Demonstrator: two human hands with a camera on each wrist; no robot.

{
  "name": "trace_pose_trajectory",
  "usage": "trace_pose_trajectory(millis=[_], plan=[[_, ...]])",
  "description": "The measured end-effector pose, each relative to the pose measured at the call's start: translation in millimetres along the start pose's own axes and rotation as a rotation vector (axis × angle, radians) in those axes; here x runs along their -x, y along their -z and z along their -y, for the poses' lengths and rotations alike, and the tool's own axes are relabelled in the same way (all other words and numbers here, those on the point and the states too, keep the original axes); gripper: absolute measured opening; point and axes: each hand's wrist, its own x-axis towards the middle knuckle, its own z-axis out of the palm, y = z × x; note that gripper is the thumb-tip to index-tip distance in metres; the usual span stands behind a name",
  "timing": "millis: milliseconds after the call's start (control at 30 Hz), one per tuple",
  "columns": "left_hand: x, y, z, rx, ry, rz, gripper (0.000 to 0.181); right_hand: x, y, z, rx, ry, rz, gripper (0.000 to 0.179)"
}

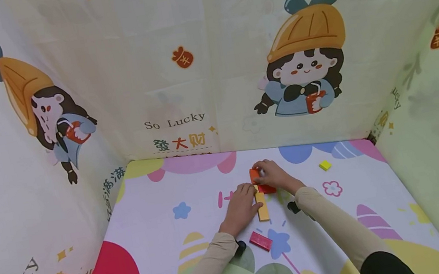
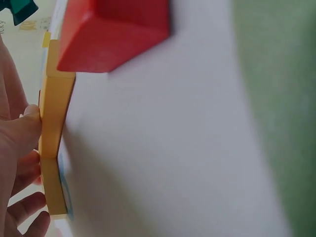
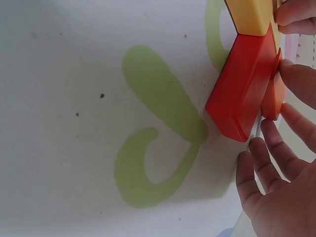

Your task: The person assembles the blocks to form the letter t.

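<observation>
Two yellow blocks stand in a line on the mat, a longer near one (image 1: pixel 262 209) and a partly covered far one (image 2: pixel 53 185). My left hand (image 1: pixel 239 208) lies along their left side, thumb touching the longer block and fingers against the far one. Beyond them, a red block (image 3: pixel 242 84) meets the yellow end at an angle. An orange block (image 1: pixel 254 175) stands beside the red one. My right hand (image 1: pixel 276 177) pinches the orange block between thumb and forefinger, its other fingers spread. A loose red block (image 1: pixel 260 241) lies nearer my body.
A small yellow block (image 1: pixel 325 165) lies to the right on the patterned mat (image 1: pixel 144 206). Printed cloth walls (image 1: pixel 157 70) rise behind the mat and on both sides.
</observation>
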Motion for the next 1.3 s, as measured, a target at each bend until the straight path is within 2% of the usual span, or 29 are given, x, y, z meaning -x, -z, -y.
trace_pose_trajectory(millis=[200, 400, 567, 733, 800, 933, 1100, 1300], plan=[[0.3, 0.9, -0.8, -0.005, 0.006, -0.003, 0.045, 3.2, -0.9, 2.3, -0.002, -0.008, 0.003, 0.045], [-0.4, -3.5, 4.8, -0.003, -0.003, -0.002, 0.042, 4.9, -0.3, 5.6, -0.009, 0.002, 0.012, 0.045], [-3.2, -4.2, 12.9, 0.049, -0.028, -0.012, 0.033, 5.7, 0.2, 4.6, 0.004, 0.014, 0.012, 0.045], [-8.6, -2.8, 22.2, 0.081, -0.066, -0.049, 0.022, 11.1, -0.2, 3.2, -0.020, 0.040, -0.014, 0.046], [-9.7, -3.0, 25.3, 0.089, -0.053, -0.063, 0.022, 14.1, -1.4, 2.6, -0.040, 0.053, -0.028, 0.047], [-10.0, -4.1, 28.9, 0.132, 0.019, -0.072, 0.033, 18.5, -5.1, -0.3, -0.088, 0.065, -0.048, 0.047], [-10.1, -8.4, 33.6, 0.183, 0.089, -0.048, 0.049, 22.4, -9.0, -3.5, -0.150, 0.058, -0.062, 0.046], [-11.7, -12.9, 38.2, 0.217, 0.089, -0.006, 0.049, 24.6, -13.4, -9.2, -0.176, 0.039, -0.071, 0.048]])
